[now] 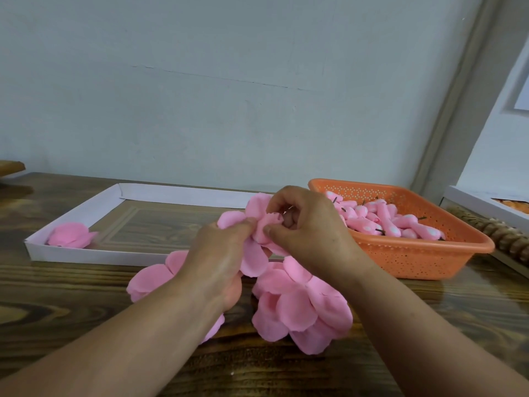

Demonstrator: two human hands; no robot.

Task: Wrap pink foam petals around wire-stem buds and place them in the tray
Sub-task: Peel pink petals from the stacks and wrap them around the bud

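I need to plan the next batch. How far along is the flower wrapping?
Early. One wrapped flower lies in the white tray. Both hands, left hand and right hand, pinch petals around a bud. Loose petals and a full orange basket of buds remain.

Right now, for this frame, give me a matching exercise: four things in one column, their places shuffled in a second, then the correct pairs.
Things:
1. finished pink flower
2. wire-stem buds
3. loose petal pile
4. petal piece being wrapped

Places:
A. in the orange basket
B. held between the left hand and right hand
C. in the white tray, left end
D. on the wooden table, in front of the hands

Pairs: 1-C, 2-A, 3-D, 4-B
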